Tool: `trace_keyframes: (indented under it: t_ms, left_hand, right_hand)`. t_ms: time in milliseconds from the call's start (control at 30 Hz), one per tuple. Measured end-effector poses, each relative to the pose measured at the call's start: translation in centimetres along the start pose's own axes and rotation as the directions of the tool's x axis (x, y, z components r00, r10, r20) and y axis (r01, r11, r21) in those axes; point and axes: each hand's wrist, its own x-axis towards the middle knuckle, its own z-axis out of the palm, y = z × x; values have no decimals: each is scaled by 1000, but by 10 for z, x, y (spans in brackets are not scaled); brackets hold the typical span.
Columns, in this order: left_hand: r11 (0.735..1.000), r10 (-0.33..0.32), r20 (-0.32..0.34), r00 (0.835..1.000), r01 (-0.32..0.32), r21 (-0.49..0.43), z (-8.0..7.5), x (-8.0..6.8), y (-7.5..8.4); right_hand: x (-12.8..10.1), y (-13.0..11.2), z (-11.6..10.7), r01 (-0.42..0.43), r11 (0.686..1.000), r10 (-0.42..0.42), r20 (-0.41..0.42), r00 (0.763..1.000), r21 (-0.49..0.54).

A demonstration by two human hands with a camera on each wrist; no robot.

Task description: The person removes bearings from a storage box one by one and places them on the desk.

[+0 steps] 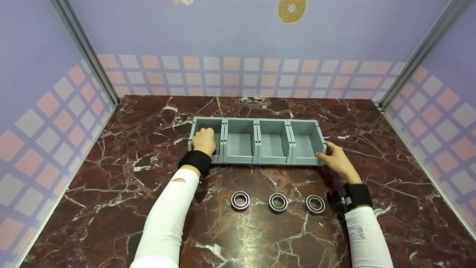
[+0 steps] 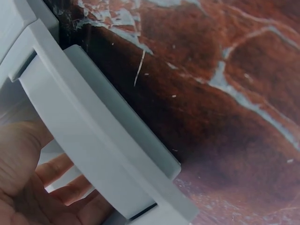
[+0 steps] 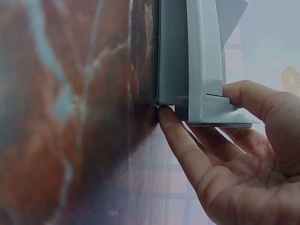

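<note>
A row of joined grey-blue storage bins (image 1: 238, 158) stands on the marbled table. My left hand (image 1: 205, 140) reaches into the leftmost bin. In the left wrist view, that bin's front wall (image 2: 89, 126) partly hides the bent fingers (image 2: 55, 168); whether they hold anything is hidden. With my right hand (image 1: 333, 158) I grip the right end of the row. In the right wrist view, the thumb is over the bin's edge (image 3: 205, 61) and the other fingers are outside and under it. Three metal ring bearings (image 1: 240, 201) (image 1: 278, 203) (image 1: 315, 204) lie apart in front of the bins.
The dark red marbled table (image 1: 141, 208) extends around the bins. A lilac back wall (image 1: 230, 33) with a tile pattern stands behind it, and side panels with metal corner posts (image 1: 87, 52) close off left and right.
</note>
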Motion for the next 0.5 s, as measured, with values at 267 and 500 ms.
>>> trace_keyframes:
  t_ms: [267,500]
  left_hand:
    - [1000,-17,31,999,17,0,2,4,-1]
    - [1000,-25,48,999,24,8,2,7,0]
  right_hand:
    - [0,0,0,-2,1000,2,-9,1000,-17]
    - [0,0,0,-5,1000,5,-2,1000,-17]
